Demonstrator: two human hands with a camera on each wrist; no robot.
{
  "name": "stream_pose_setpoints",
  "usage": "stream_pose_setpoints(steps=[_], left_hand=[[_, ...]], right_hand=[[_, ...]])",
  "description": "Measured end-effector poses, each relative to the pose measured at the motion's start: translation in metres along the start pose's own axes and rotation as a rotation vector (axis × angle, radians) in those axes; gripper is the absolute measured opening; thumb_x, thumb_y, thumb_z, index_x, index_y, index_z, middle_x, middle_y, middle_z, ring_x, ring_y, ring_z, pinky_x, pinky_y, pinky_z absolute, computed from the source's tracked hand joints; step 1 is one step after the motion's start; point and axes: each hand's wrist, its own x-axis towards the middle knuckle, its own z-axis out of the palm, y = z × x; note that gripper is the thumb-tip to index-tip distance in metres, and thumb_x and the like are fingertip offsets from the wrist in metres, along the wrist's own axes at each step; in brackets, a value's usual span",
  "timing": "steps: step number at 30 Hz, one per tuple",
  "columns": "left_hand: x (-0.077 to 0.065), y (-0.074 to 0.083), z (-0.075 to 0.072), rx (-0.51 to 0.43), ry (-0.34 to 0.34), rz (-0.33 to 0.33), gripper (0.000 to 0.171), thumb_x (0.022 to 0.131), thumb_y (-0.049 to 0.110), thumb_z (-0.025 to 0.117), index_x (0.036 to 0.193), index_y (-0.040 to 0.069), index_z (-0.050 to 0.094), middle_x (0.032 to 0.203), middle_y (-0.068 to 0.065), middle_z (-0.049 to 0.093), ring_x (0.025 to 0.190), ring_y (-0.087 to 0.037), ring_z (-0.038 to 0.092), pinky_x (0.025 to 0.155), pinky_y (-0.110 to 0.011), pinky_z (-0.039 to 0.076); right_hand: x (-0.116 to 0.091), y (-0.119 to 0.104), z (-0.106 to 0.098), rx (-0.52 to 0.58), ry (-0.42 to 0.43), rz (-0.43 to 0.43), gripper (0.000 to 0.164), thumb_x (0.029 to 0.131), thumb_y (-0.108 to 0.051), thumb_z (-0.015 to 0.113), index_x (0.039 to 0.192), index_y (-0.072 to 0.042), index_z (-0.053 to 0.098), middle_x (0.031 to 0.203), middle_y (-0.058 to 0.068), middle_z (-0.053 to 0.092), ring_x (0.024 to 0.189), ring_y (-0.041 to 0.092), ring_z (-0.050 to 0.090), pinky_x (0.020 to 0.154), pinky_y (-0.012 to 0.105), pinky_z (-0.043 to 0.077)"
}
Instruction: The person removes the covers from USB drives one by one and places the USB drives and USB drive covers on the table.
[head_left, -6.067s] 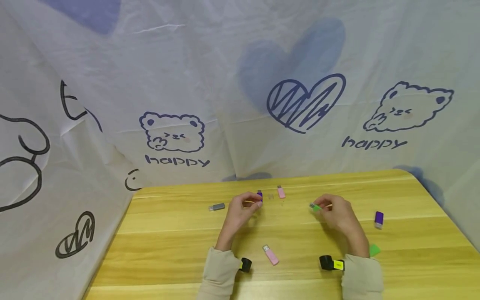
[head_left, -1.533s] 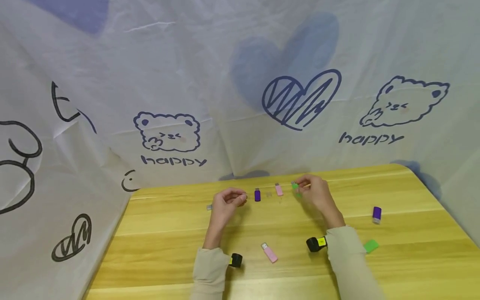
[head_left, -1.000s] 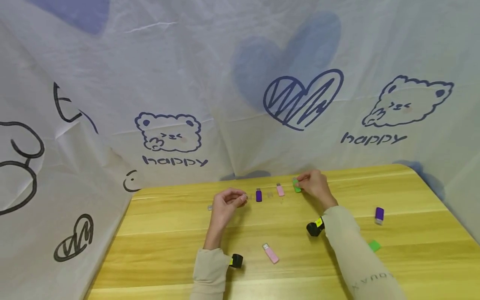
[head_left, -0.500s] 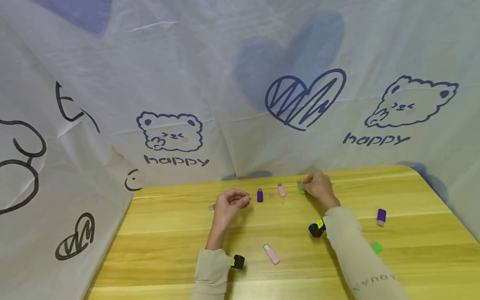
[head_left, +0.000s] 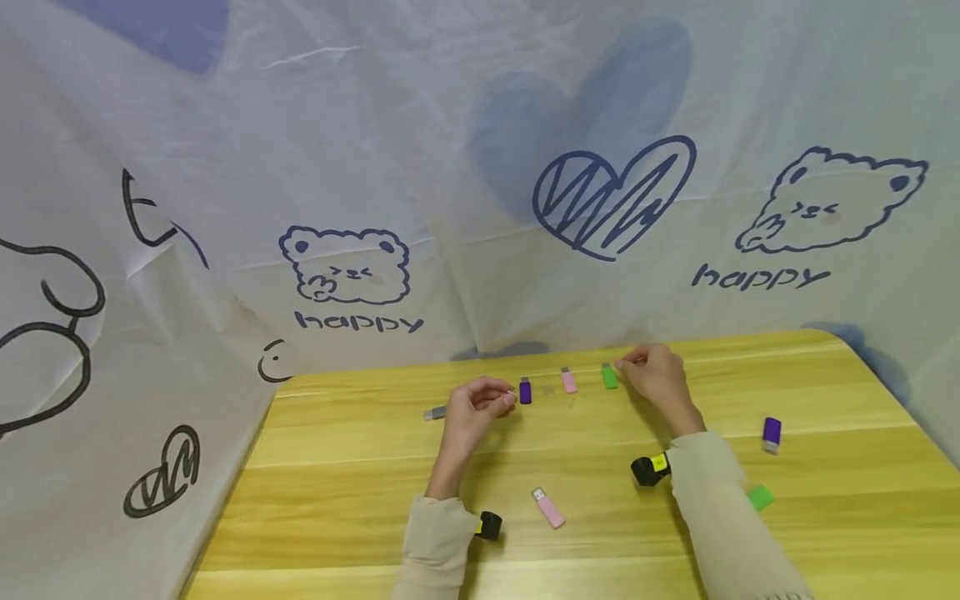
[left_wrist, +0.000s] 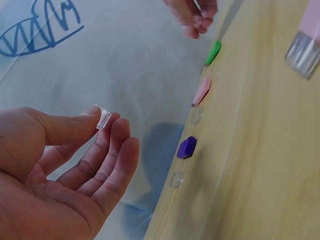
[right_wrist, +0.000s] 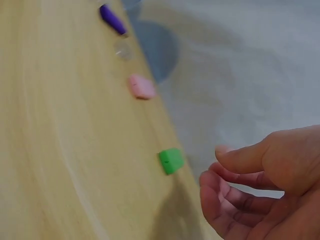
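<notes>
My left hand pinches a small clear plastic cap between thumb and forefinger, raised near the back of the table; its other fingers lie loose. Just right of that hand lies a purple USB stick with its metal plug bare. A pink USB stick and a green USB stick continue the row, plugs toward the wall. Beside the green stick hovers my right hand, fingers relaxed and holding nothing. Two clear caps lie in the row, one between purple and pink, another beyond the purple one.
A grey USB stick lies partly behind the left hand. Nearer the front is a capped pink USB stick. On the right are a capped purple one and a green piece partly behind the sleeve. A printed cloth hangs behind the table.
My right hand has carried the green USB stick to the back row, laid it down, let go and drawn slightly right. My left hand now pinches a clear cap and has shifted little lately.
</notes>
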Motion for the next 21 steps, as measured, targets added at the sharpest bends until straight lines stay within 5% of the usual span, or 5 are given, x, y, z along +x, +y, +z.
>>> stream_pose_setpoints(steps=[11,18,21], left_hand=[[0.028,0.004,0.041,0.14,-0.077,0.028,0.008,0.093,0.001,0.074,0.099,-0.001,0.08,0.095,-0.014,0.077,0.086,-0.039,0.071,0.078,-0.05,0.061],[0.052,0.013,0.066,0.323,-0.136,0.058,0.008,0.093,0.002,0.074,0.095,0.002,0.082,0.091,-0.007,0.078,0.081,-0.021,0.072,0.072,-0.028,0.06],[0.061,0.013,0.076,0.371,-0.16,0.045,0.007,0.093,0.0,0.074,0.094,0.001,0.081,0.089,-0.008,0.077,0.081,-0.022,0.073,0.07,-0.022,0.058]], right_hand=[[-0.049,0.005,-0.024,0.205,0.077,0.016,0.031,0.103,-0.021,0.065,0.118,0.006,0.07,0.1,0.022,0.073,0.083,0.034,0.073,0.06,0.021,0.056],[-0.061,0.011,-0.029,0.28,0.066,0.047,0.032,0.103,-0.02,0.065,0.121,0.007,0.068,0.103,0.025,0.072,0.077,0.026,0.074,0.063,0.027,0.06],[-0.066,0.014,-0.033,0.294,0.069,0.067,0.034,0.103,-0.021,0.065,0.122,0.007,0.067,0.105,0.025,0.071,0.077,0.023,0.073,0.066,0.03,0.062]])
